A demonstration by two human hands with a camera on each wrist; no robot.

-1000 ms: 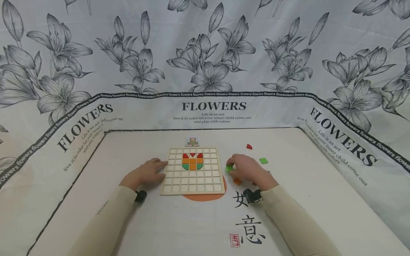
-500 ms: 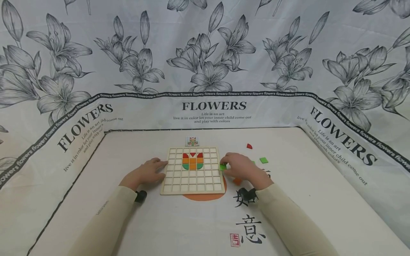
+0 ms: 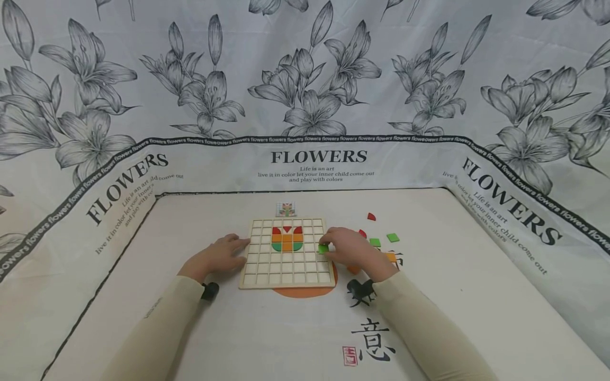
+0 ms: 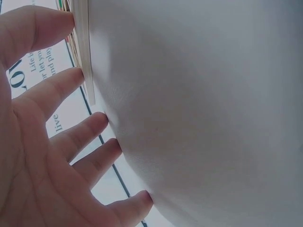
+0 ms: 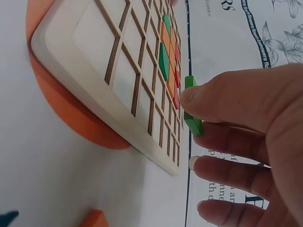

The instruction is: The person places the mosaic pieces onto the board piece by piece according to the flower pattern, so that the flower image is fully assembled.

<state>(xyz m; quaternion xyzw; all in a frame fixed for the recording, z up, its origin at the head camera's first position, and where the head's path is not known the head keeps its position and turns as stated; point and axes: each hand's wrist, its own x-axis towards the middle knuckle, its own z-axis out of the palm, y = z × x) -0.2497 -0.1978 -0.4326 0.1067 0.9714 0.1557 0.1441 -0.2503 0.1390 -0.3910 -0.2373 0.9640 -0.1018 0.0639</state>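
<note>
A pale wooden grid board (image 3: pixel 286 270) lies on the table, with red, orange and green tiles set in its upper middle cells as a tulip shape (image 3: pixel 287 239). Over the board's right edge my right hand (image 3: pixel 355 248) pinches a light green square tile (image 5: pixel 191 106) between thumb and fingers. At the opposite edge rests my left hand (image 3: pixel 216 258), fingers spread, its thumb and index fingertips (image 4: pixel 78 74) against the board's side in the left wrist view. Behind the board lies a small pattern card (image 3: pixel 286 209).
Right of the board lie loose tiles: a red one (image 3: pixel 371 217), green squares (image 3: pixel 392 237), and orange pieces (image 3: pixel 353 269). An orange printed circle (image 3: pixel 305 292) shows under the board's near edge. A patterned cloth wall (image 3: pixel 314 166) stands behind the table.
My right hand has moved left with the green tile, from beside the board to over its right edge. More loose tiles show behind it. The left hand has stayed put.
</note>
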